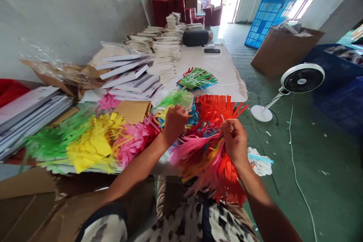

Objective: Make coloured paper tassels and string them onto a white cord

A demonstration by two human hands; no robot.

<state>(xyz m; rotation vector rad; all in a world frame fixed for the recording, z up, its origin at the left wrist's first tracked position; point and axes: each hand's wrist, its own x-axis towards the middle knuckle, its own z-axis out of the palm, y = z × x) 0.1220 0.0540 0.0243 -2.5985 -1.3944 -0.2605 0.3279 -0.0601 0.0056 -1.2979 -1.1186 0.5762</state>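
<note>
My left hand is curled closed at the near edge of a clear plastic tray; its fingertips are hidden, so what they hold cannot be seen. Light green fringed paper lies by the tray. My right hand pinches a small whitish strip between thumb and forefinger. Below and beside it hang pink fringed paper and red fringed paper, over the table edge and my lap. More red-orange fringe lies flat just beyond. Yellow fringed paper is heaped to the left.
Green fringed sheets with white string lie farther up the table. Stacked white boxes and paper bundles line the wall side. A white fan stands on the floor at right, near a cardboard box and blue crate.
</note>
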